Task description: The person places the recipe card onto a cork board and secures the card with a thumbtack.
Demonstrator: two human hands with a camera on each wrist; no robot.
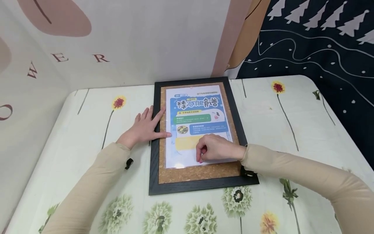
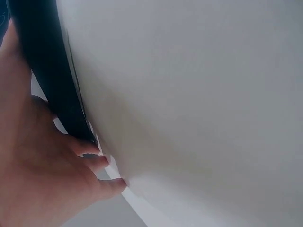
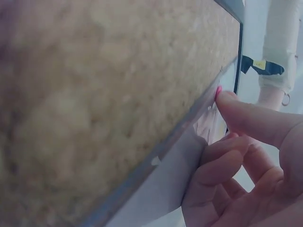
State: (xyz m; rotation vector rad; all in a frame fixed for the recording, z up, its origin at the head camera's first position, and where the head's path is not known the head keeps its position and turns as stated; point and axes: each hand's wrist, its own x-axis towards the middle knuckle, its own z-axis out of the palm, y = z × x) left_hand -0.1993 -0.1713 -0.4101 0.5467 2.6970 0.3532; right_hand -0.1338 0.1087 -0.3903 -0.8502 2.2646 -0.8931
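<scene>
A corkboard (image 1: pixel 193 175) in a black frame lies on the table, bearing a printed, clear-covered sheet (image 1: pixel 187 159). My right hand (image 1: pixel 216 148) bends over the sheet's lower part. Its thumb and forefinger pinch a small pink push pin (image 3: pixel 218 91) near the sheet's bottom edge, while the other fingers curl in. At the sheet's top edge sits another small pink pin (image 1: pixel 191 87). My left hand (image 1: pixel 144 128) rests spread over the frame's left side, thumb reaching the sheet's left edge. The left wrist view shows its fingertips beside the black frame edge (image 2: pixel 52 61).
A tablecloth (image 1: pixel 128 182) printed with flowers covers the table. Behind the board stands a pale wall (image 1: pixel 152 42) with letters on it. A dark cloth (image 1: pixel 292 58) with white trees hangs at the right. Dark straps sit at both wrists.
</scene>
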